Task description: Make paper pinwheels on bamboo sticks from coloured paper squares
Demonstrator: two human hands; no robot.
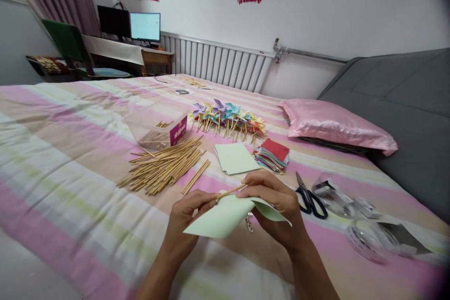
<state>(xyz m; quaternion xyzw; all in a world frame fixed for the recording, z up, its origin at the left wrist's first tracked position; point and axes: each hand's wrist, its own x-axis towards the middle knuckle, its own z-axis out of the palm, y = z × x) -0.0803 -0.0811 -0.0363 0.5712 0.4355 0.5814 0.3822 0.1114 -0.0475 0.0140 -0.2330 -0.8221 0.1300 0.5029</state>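
A pale green paper pinwheel [221, 220] with curled blades is held between my two hands above the bed. A thin wooden stick [231, 191] runs along its far side. My left hand [190, 213] pinches the stick near its left end. My right hand [272, 201] is closed around the stick's other end and the paper at the centre; its fingertips are partly hidden by the paper. Just beyond lie a stack of pale green paper squares [236, 157] and a stack of coloured squares topped with red [276, 150].
Loose wooden sticks [165, 166] lie left, before a clear plastic box [154, 133]. Several finished pinwheels [225, 115] lie behind the paper. Scissors [309, 199], a small clear container [333, 194] and tape rolls [369, 239] are at right. A pink pillow [337, 124] rests near the headboard.
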